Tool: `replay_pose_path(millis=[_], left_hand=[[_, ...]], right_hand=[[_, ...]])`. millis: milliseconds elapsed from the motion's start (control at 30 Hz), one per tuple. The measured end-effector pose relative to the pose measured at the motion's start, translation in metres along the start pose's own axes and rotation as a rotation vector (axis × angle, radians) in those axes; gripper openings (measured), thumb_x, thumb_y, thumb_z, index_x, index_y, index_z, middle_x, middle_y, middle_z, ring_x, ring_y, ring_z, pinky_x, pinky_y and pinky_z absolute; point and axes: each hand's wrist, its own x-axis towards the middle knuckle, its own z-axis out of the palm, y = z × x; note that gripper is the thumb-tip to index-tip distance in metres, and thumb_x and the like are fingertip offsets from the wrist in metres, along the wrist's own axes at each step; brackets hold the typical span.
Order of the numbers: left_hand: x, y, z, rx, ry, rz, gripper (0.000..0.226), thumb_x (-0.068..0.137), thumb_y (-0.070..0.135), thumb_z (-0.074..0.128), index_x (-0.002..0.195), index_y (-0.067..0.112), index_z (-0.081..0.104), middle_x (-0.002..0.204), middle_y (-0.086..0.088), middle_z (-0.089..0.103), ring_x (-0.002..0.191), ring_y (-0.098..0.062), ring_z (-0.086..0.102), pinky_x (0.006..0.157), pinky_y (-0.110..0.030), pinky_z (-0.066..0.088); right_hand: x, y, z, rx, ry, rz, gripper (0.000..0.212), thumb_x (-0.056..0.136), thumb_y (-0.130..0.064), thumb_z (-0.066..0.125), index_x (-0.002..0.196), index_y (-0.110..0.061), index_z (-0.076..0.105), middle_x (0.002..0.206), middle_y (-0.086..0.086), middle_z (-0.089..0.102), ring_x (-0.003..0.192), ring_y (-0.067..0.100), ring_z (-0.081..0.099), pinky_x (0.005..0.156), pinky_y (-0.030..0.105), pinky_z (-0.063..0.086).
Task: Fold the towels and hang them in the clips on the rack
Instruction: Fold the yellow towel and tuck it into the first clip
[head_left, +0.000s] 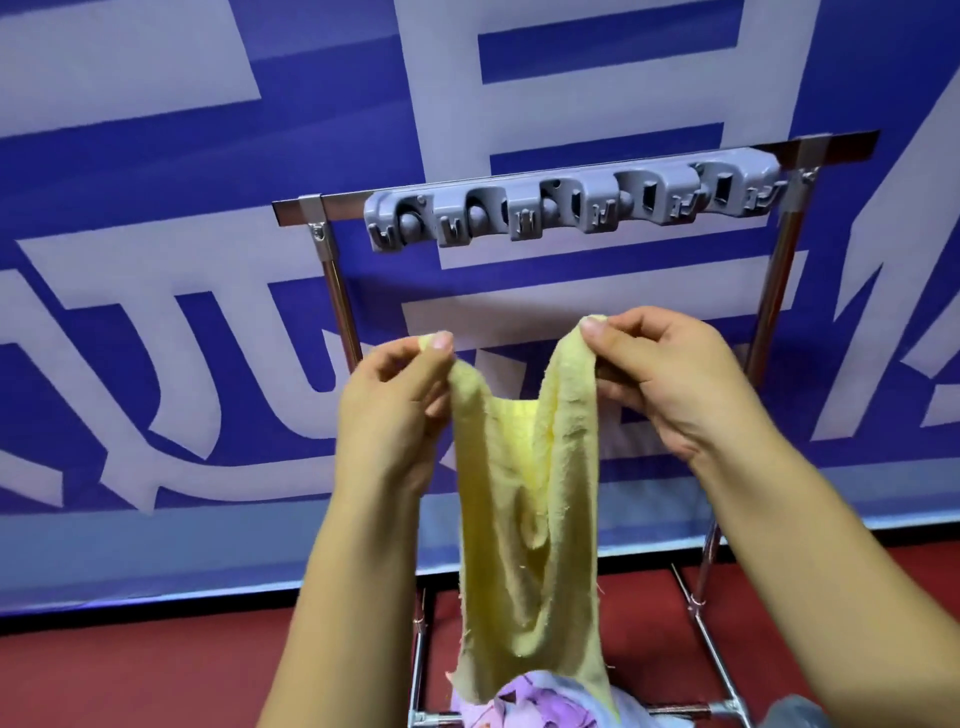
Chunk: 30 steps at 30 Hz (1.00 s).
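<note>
Pinching 2 top corners of a yellow towel (524, 519), the left hand (395, 405) and right hand (670, 384) hold it hanging below the grey clip strip (571, 205) on the metal rack (332, 270).

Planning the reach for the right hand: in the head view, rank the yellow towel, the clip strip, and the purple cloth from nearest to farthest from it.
1. Yellow towel: pinched in the right hand at its top corner.
2. Clip strip: above, on the rack's top bar.
3. Purple cloth: far below, at the rack's base.
</note>
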Motion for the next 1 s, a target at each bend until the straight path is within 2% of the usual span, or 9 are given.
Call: replay_pose_path(millis=[67,200,267,367,567,700,800,900,1000], left_hand=[[-0.012,-0.002,0.016,0.02,-0.06,0.0,0.009,0.088,0.006,0.064,0.095,0.0,0.06,0.056,0.001,0.056,0.046,-0.007,0.05,0.052,-0.021,0.048],[-0.025,-0.008,0.027,0.144,-0.088,0.067,0.009,0.085,0.007,0.069,0.092,0.003,0.066,0.082,-0.015,0.067,0.078,-0.028,0.069,0.075,-0.038,0.059],[-0.028,-0.009,0.027,0.21,-0.081,0.11,0.008,0.084,0.009,0.07,0.091,0.006,0.068,0.085,-0.015,0.071,0.086,-0.032,0.071,0.079,-0.043,0.059],[-0.031,-0.01,0.027,0.3,-0.105,0.169,0.008,0.084,0.012,0.071,0.092,0.01,0.07,0.087,-0.012,0.073,0.086,-0.029,0.071,0.081,-0.046,0.058],[-0.034,-0.013,0.028,0.361,-0.109,0.212,0.015,0.087,0.006,0.065,0.092,0.017,0.073,0.086,-0.004,0.075,0.087,-0.021,0.072,0.082,-0.042,0.058],[-0.037,-0.01,0.025,0.375,-0.159,0.218,0.027,0.091,0.002,0.056,0.095,0.022,0.074,0.09,-0.002,0.076,0.09,-0.016,0.072,0.085,-0.036,0.057],[-0.037,-0.009,0.022,0.318,-0.23,0.142,0.029,0.088,0.003,0.054,0.101,0.019,0.074,0.096,-0.005,0.075,0.095,-0.018,0.071,0.088,-0.033,0.056],[-0.038,-0.009,0.019,0.282,-0.321,0.056,0.035,0.09,-0.006,0.048,0.103,0.016,0.073,0.1,-0.005,0.075,0.098,-0.018,0.07,0.089,-0.032,0.056],[-0.039,-0.01,0.007,0.418,-0.225,0.246,0.022,0.089,0.005,0.062,0.098,0.023,0.072,0.095,0.001,0.075,0.092,-0.013,0.071,0.079,-0.032,0.057]], right_hand=[[-0.007,0.0,0.012,-0.049,-0.033,-0.035,0.008,0.083,-0.01,0.067,0.077,-0.007,0.061,0.058,-0.003,0.068,0.055,0.006,0.065,0.051,0.019,0.053],[-0.018,0.002,0.025,-0.188,-0.052,-0.149,0.003,0.082,-0.01,0.068,0.079,-0.01,0.066,0.063,0.0,0.068,0.059,0.009,0.066,0.054,0.023,0.056],[-0.02,0.004,0.026,-0.249,-0.031,-0.199,0.002,0.081,-0.011,0.069,0.08,-0.013,0.069,0.066,0.001,0.069,0.062,0.011,0.068,0.055,0.024,0.056],[-0.021,0.007,0.025,-0.283,-0.013,-0.202,0.004,0.081,-0.015,0.07,0.084,-0.013,0.071,0.071,0.007,0.072,0.069,0.018,0.071,0.063,0.034,0.06],[-0.023,0.013,0.025,-0.298,-0.02,-0.193,0.007,0.084,-0.017,0.067,0.087,-0.017,0.073,0.075,0.005,0.074,0.072,0.016,0.072,0.072,0.039,0.06],[-0.025,0.014,0.024,-0.32,-0.046,-0.231,0.01,0.083,-0.014,0.067,0.092,-0.015,0.072,0.08,0.0,0.074,0.077,0.01,0.071,0.076,0.032,0.058],[-0.025,0.015,0.021,-0.371,-0.057,-0.263,0.014,0.077,-0.01,0.073,0.089,-0.016,0.07,0.081,-0.003,0.073,0.077,0.005,0.07,0.076,0.025,0.057],[-0.019,0.015,0.012,-0.431,-0.089,-0.251,0.01,0.083,-0.011,0.068,0.087,-0.019,0.071,0.081,0.0,0.073,0.08,0.012,0.07,0.079,0.04,0.058],[-0.014,0.014,0.004,-0.435,-0.144,-0.243,0.011,0.09,-0.012,0.059,0.087,-0.018,0.068,0.079,0.0,0.071,0.078,0.014,0.068,0.08,0.043,0.057]])
